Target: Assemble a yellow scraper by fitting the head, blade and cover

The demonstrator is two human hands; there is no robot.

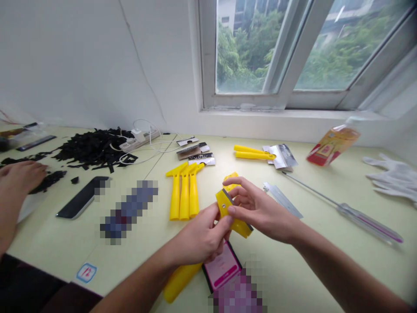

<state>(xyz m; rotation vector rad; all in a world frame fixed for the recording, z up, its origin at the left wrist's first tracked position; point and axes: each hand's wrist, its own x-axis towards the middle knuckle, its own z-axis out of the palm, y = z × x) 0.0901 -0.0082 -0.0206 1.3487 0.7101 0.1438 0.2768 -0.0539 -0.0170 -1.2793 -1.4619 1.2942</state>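
Observation:
Both hands are on a yellow scraper (pixel 239 227) with a dark edge along its head and a screw in its face. My left hand (pixel 202 234) wraps its neck, and the yellow handle sticks out below that wrist. With thumb and fingers, my right hand (pixel 257 208) pinches the head. Behind my right fingers lies another yellow piece (pixel 230 177), partly hidden. Left of the hands stand out several yellow scraper handles (pixel 184 195), lying side by side. Right of them are flat metal blades (pixel 285 200) with small screws beside them.
A long screwdriver (pixel 368 221), white gloves (pixel 391 176) and a drink bottle (pixel 334 141) lie to the right. Farther back are yellow handles (pixel 254 153) with packaging (pixel 284 157). On the left are a black scrap pile (pixel 91 148), a power strip (pixel 141 139), a phone (pixel 83 198) and another person's hand (pixel 24 176).

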